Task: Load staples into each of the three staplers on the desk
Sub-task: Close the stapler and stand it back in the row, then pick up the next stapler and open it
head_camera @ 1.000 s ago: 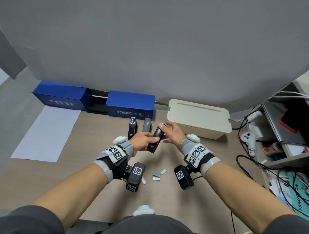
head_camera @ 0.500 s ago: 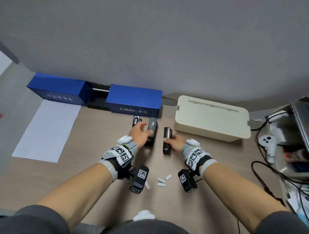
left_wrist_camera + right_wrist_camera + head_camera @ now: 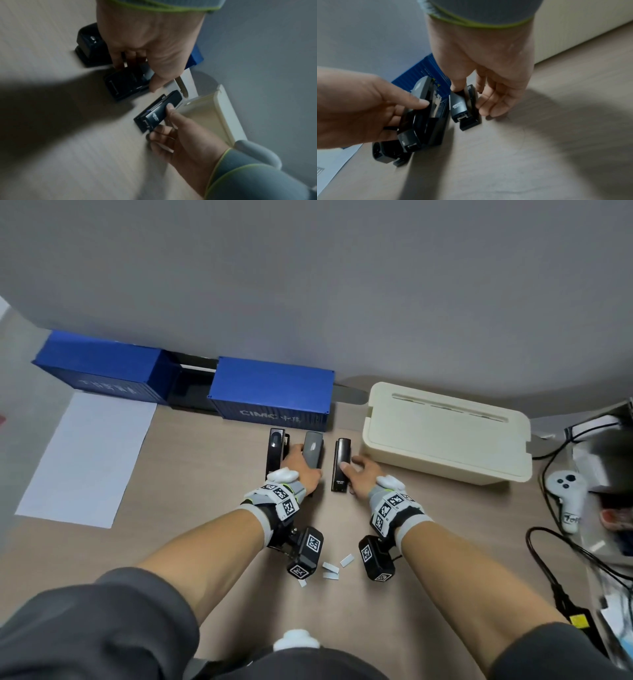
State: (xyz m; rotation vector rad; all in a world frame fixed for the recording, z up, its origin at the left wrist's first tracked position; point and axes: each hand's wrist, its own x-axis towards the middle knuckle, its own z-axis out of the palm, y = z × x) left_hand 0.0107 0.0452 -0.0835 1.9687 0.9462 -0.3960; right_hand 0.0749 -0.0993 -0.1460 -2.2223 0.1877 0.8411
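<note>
Head view: three oblong staplers in a row on the matt wood-grain desk (image 3: 191, 546): glossy black plastic stapler (image 3: 275, 453), grey-topped stapler (image 3: 312, 451), slim black stapler (image 3: 342, 464); left hand (image 3: 298, 472) grips the grey-topped one; right hand (image 3: 362, 479) rests on the slim one; four small flat staple strips (image 3: 330, 571) lie near the wrists.

Left wrist view: left fingers curl round the grey-topped stapler (image 3: 125, 82); right thumb presses on the slim black stapler (image 3: 158, 111).

Right wrist view: right thumb and curled fingers (image 3: 493, 106) pinch the slim black stapler (image 3: 462, 108).

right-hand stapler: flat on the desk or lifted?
Flat on the desk. The right stapler's base sits flush; the right hand grips it.
</note>
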